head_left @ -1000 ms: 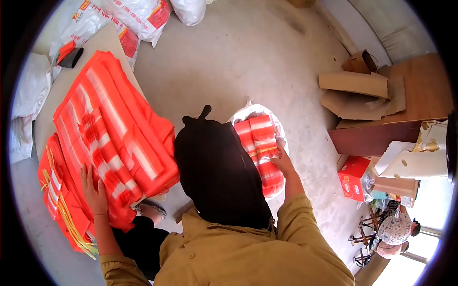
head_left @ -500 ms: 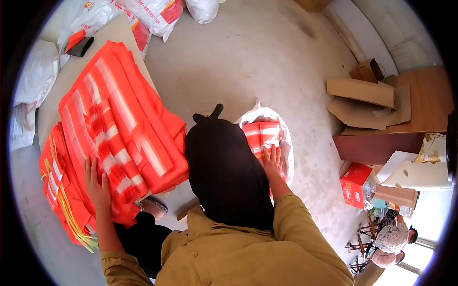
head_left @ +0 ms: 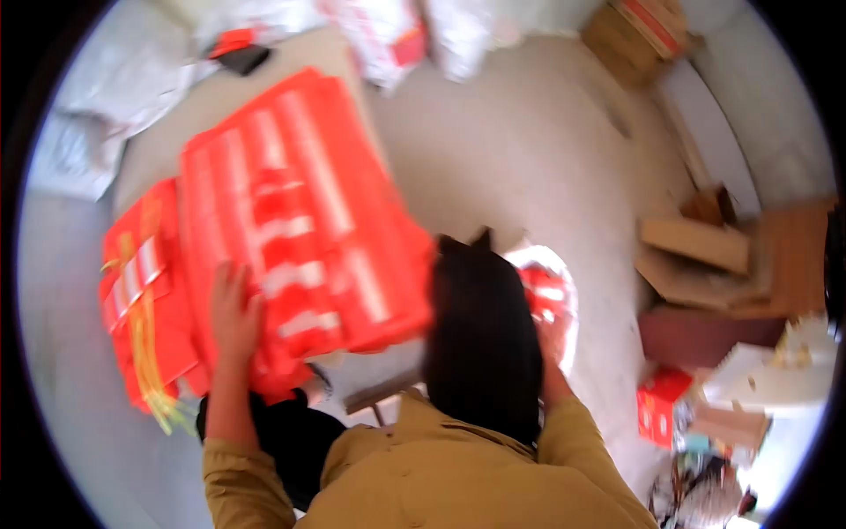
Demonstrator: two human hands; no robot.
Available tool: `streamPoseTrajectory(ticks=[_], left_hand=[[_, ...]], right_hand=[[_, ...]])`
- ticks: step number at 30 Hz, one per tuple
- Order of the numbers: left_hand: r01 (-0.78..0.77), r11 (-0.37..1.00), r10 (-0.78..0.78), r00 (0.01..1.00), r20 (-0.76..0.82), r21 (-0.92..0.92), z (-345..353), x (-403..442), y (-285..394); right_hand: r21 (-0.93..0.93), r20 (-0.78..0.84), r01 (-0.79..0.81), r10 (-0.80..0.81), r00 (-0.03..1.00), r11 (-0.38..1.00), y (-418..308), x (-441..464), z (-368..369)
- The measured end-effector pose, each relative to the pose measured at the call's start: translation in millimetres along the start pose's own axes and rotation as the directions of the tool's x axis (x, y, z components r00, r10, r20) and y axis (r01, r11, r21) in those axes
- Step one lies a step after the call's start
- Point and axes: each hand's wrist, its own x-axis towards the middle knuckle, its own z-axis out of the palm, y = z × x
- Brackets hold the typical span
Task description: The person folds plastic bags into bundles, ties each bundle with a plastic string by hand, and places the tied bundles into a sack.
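Shifted rightward in view, striped cloth, long axis near-to-far, left fingers unclenched, right fingers indistinct, grip unclear.

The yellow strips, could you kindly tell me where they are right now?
In the head view, the yellow strips lie at the left, over the smaller red fabric stack and left of the left hand.

Folded red cloth blurred
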Motion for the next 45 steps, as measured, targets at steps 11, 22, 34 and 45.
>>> streamPoseTrajectory(ticks=[11,22,34,45], left_hand=[[0.117,0.874,-0.250,0.940,-0.231,-0.473,-28.4,-0.6,-19.3],[0.538,0.784,-0.619,0.638,-0.458,-0.310,-87.3,-38.0,-133.4],[0.716,0.694,-0.620,0.647,-0.443,0.074,-103.1,-50.0,-138.5],[0.107,-0.052,-0.776,0.622,0.108,-0.993,-68.3,-1.8,-148.6]], right_hand=[[0.477,-0.324,0.713,-0.652,0.686,0.513,-185.0,14.6,-65.6],[-0.072,-0.043,0.979,-0.981,0.190,0.193,-281.4,-80.0,-20.9],[-0.026,-0.055,0.961,-0.960,0.273,0.275,-282.8,-72.6,-17.0],[-0.037,-0.037,0.965,-0.966,0.257,0.259,-281.8,-70.2,-17.1]])
